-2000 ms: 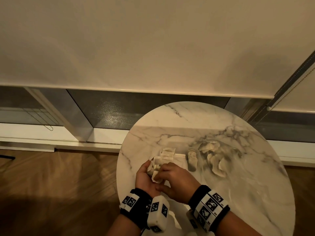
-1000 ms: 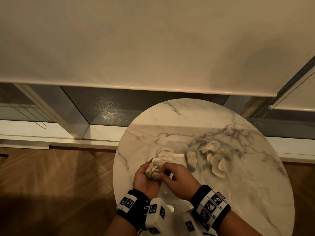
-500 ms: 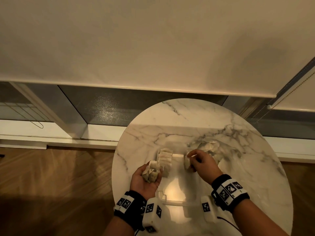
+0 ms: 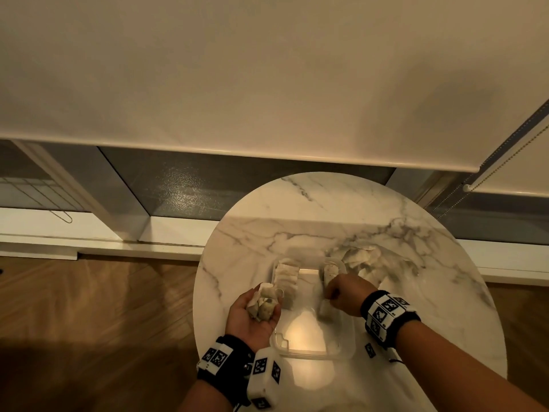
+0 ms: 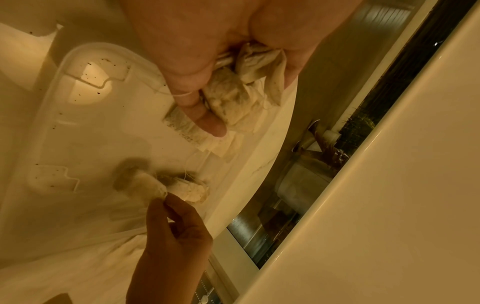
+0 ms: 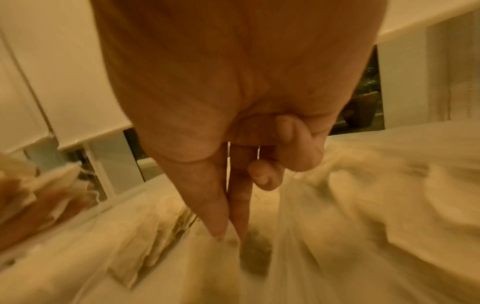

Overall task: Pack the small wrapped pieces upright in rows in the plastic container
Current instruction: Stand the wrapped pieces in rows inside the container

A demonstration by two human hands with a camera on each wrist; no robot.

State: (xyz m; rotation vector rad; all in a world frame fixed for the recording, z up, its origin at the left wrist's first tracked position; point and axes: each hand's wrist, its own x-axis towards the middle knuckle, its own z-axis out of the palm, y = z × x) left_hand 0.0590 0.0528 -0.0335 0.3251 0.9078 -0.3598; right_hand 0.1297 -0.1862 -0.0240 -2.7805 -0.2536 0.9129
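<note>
A clear plastic container (image 4: pixel 312 353) lies on the round marble table (image 4: pixel 243 257). A row of small wrapped pieces (image 4: pixel 285 279) stands along its left side, and a few more pieces (image 4: pixel 331 270) stand at its far right. My left hand (image 4: pixel 255 313) is palm up just left of the container and holds a bunch of pieces (image 4: pixel 264 301), which shows again in the left wrist view (image 5: pixel 233 102) under the thumb. My right hand (image 4: pixel 329 294) is over the container's right side. Its thumb and forefinger pinch one piece (image 5: pixel 148 185). The right wrist view is blurred.
A loose pile of wrapped pieces (image 4: pixel 362 260) lies on the table beyond the container's right corner. The table edge runs close on the left, with wooden floor (image 4: pixel 89 307) below. A lowered roller blind (image 4: pixel 267 84) and a window sill lie behind the table.
My right hand left the left hand's bunch, reached to the container's far right end, and has now drawn back nearer along the right side. The left hand shifted slightly left with its bunch.
</note>
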